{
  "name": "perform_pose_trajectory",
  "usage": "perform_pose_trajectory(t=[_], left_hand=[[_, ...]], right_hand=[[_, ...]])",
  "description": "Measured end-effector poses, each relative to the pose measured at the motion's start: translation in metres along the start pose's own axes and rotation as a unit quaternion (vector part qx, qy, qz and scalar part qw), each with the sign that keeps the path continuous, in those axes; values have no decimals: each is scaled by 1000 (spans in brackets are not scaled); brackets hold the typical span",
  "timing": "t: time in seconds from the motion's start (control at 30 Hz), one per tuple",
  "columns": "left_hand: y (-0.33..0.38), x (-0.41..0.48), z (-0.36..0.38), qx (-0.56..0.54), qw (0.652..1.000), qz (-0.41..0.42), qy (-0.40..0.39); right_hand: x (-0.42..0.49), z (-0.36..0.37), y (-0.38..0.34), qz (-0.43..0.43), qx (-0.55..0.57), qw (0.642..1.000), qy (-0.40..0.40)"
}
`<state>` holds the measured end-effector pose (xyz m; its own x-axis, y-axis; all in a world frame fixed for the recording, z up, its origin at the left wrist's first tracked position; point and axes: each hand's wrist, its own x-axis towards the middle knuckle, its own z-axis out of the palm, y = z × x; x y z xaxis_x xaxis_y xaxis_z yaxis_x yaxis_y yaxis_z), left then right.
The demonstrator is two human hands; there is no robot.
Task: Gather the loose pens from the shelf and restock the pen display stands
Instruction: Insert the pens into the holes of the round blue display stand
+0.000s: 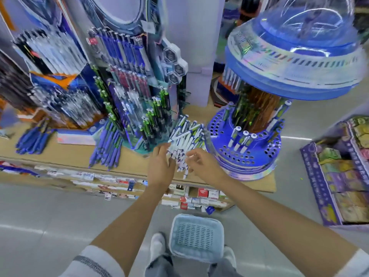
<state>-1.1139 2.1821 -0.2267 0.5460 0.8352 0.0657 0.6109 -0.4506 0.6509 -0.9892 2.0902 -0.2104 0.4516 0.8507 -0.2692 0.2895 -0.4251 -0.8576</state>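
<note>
My two hands meet over the heap of white pens [186, 134], which lies on the wooden shelf [60, 154] between the tall tiered stand [137, 90] and the round blue stand [246, 156]. My left hand [159, 166] lies against the left side of the heap's near end, fingers fairly straight and pointing away from me, thumb pressed to the pens. My right hand [202, 164] comes in from the other side with its fingers curled, pinching the near tips of a few pens, though motion blur hides the exact grip. The heap fans out away from me, its far ends just beside the round stand's base. That base is ringed with holes, and a few upright pens [242, 139] stand in them at a slant. Left of the tall stand a bundle of blue pens [105, 148] lies loose on the shelf. Down on the floor, by my feet, sits a pale blue basket [196, 254].
</note>
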Motion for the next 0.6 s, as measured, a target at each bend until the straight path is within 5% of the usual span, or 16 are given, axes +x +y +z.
perform_pose_trajectory(t=[0.23, 0.4, 0.6], left_hand=[[-38, 27, -13, -114, 986, -59, -106], [-42, 38, -9, -217, 961, -132, -112], [-36, 42, -2, -218, 959, -170, -69]], right_hand=[[62, 39, 0, 215, -10, 959, 183], [71, 46, -7, 243, -48, 939, 239], [73, 49, -13, 245, -5, 932, 267]])
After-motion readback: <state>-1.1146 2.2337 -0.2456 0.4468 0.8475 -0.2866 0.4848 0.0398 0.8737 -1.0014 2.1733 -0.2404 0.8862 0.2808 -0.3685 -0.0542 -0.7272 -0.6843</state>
